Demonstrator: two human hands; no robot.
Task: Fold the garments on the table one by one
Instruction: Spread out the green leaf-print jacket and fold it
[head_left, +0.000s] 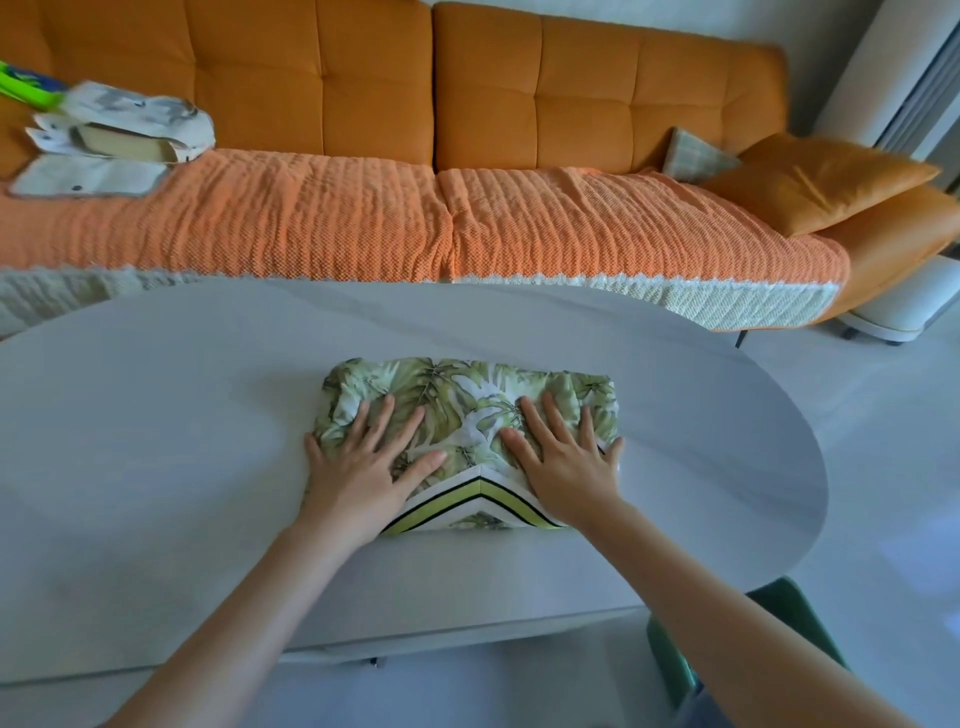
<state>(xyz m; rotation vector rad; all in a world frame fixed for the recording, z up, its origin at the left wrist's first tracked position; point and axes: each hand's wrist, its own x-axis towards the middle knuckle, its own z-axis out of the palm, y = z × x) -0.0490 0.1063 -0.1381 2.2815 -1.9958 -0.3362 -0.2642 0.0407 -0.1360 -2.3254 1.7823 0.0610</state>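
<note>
both hands (363, 470) flat on folded leaf-print garment (467, 400), no lettering

I can read nothing here — no word, label, brand or number. The leaf-print garment (467, 400) under my fingers (378, 422) shows only foliage and a few stripes, no lettering. The green thing (23, 83) at the far end of the sofa (311, 78) has blue marks on it, but they are too blurred for me to tell whether they are letters.
</note>
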